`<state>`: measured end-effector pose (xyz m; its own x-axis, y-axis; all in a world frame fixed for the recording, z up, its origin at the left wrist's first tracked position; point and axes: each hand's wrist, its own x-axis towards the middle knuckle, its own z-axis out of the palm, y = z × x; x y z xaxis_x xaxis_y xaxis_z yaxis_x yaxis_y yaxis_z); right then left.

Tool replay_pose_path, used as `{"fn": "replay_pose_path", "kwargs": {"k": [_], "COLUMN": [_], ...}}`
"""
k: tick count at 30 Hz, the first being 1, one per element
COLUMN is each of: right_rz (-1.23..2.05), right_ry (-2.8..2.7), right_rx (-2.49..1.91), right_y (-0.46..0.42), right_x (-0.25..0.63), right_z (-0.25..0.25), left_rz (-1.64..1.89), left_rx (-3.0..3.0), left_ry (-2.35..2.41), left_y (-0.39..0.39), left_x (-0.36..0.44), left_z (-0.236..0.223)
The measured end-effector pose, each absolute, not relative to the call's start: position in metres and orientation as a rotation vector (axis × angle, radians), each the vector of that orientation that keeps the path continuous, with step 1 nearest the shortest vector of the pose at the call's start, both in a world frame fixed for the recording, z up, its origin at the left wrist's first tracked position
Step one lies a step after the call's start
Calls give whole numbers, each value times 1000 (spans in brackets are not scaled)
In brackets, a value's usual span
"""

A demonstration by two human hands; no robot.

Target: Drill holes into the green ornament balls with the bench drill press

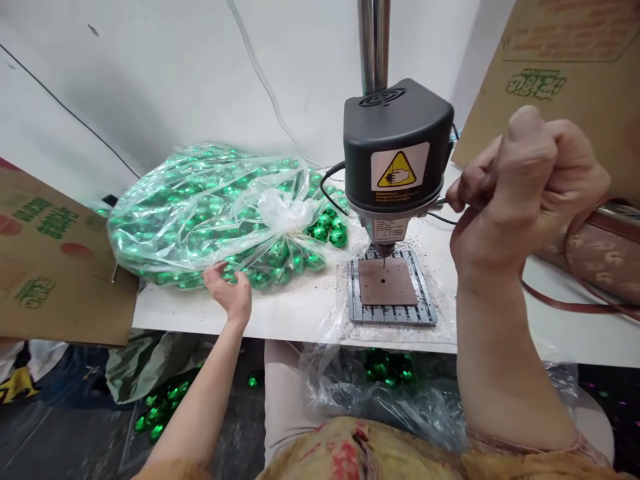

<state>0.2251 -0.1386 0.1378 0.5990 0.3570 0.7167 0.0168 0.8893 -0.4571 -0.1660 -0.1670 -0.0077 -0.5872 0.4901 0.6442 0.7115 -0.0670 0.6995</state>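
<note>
My left hand [227, 291] is at the front edge of a clear plastic bag [175, 213] full of shiny green balls; its fingers are curved and spread, with nothing visible between them. Whether the fingertips touch the bag I cannot tell. My right hand [527, 177] is raised and closed around the feed lever of a small black drill press [397, 147]; the grip hides most of the lever. Below the chuck, a brown square board [387, 281] with a dark hole lies on the slotted metal base [357, 310], the thin drill bit [384, 263] over it.
Cardboard stands at the left [60, 260] and a cardboard box [565, 73] at the right. A patterned brown bag [595, 253] with a strap lies on the white table [300, 310]. Dark shavings surround the drill base. Green balls lie in plastic on my lap [387, 367] and below left.
</note>
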Motion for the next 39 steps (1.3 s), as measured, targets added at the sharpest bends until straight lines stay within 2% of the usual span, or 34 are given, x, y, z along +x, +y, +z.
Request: {"fn": "replay_pose_path", "kwargs": {"k": [5, 7, 10, 15, 17, 21, 22, 24, 28, 39], "right_rz": [255, 269, 275, 295, 301, 288, 281, 264, 251, 194], "right_ry": [-921, -925, -932, -957, -965, -979, -983, -987, -975, -1047], "right_rx": [-438, -435, -439, -437, -436, -453, -461, -471, -468, -522], "right_y": [-139, -140, -140, -140, -141, -141, -142, -142, -142, -144], "right_x": [227, 228, 228, 231, 232, 231, 230, 229, 228, 230], "right_z": [139, 139, 139, 136, 135, 134, 134, 135, 137, 135], "left_rz": [-1334, -1145, -889, -928, -1257, -2642, -2877, -3082, -2888, -2080], "left_rx": [-2206, -2436, -2494, -2461, -2463, -2369, -2344, -2324, -2343, -2832], "left_ry": [-1386, -1467, -1877, -2021, -2073, -2158, -2155, -2196, -2297, -2092], "left_y": [-128, -94, -46, -23, -34, -76, -88, -109, -133, -136], "left_x": [-73, -33, 8, 18, 12, 5, 5, 9, 24, 41], "left_z": [0, -1, -7, -13, -12, -7, -7, -9, -25, -52]}}
